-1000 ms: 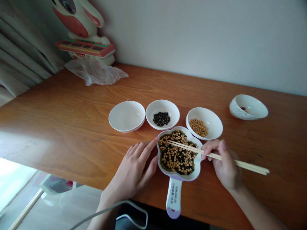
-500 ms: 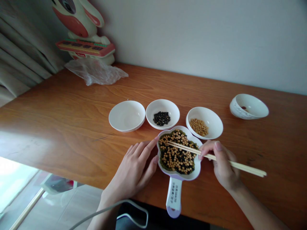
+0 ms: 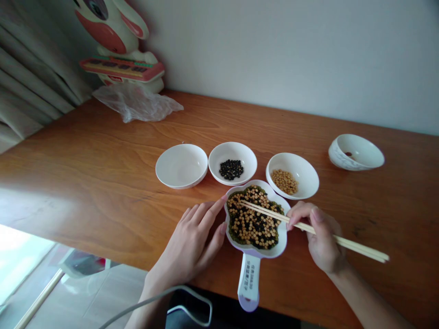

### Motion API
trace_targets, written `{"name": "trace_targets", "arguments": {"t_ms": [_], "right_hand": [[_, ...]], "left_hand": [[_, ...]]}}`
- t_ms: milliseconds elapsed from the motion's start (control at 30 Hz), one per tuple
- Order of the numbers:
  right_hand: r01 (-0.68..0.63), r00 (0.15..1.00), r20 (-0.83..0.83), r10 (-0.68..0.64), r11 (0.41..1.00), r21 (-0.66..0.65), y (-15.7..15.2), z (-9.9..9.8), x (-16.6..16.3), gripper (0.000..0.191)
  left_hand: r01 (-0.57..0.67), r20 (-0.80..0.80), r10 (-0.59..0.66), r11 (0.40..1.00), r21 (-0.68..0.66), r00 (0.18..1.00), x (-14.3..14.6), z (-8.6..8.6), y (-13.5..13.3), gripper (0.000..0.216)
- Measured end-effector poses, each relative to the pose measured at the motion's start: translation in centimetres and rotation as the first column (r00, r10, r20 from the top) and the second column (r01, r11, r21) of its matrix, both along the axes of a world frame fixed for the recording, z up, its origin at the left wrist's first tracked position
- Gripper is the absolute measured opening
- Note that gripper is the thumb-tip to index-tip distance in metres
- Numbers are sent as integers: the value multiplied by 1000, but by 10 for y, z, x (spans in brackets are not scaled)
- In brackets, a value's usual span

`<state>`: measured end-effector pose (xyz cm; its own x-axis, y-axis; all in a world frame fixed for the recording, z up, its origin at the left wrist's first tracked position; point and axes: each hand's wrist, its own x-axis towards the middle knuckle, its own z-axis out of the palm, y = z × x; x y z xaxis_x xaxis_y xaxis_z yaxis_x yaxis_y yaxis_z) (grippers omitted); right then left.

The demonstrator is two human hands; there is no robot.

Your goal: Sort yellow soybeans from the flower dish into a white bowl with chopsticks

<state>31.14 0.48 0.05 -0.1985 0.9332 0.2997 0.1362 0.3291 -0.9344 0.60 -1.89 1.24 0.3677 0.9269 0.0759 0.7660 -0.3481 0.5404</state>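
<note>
Right hand (image 3: 320,240) grips a pair of chopsticks (image 3: 310,227), fingers closed round them, tips resting over the mixed beans in the flower-shaped dish (image 3: 281,244) at table-edge centre. Left hand (image 3: 192,242) lies open and flat, fingertips touching the dish's rim at 9 o'clock, holding nothing. At 12 o'clock from the dish: bowl of black beans (image 3: 232,163). At 1 o'clock: bowl of yellow beans (image 3: 292,176). At 10 o'clock: bare white bowl (image 3: 181,165). All on the wooden table (image 3: 85,173).
</note>
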Motion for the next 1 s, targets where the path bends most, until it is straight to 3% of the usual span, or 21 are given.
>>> {"name": "trace_targets", "arguments": {"t_ms": [467,800,1000], "right_hand": [[-56,989,147,31,985,164,0,5,-4,38],[-31,997,76,23,994,106,-1,2,-3,52],[-25,977,215,-18,980,198,-2,2,-4,53]], "left_hand": [[1,10,-1,1000,1,1000,0,0,0,59],[7,19,-7,1000,2,1000,0,1,-1,58],[0,9,0,1000,-7,1000,0,0,-1,59]]}}
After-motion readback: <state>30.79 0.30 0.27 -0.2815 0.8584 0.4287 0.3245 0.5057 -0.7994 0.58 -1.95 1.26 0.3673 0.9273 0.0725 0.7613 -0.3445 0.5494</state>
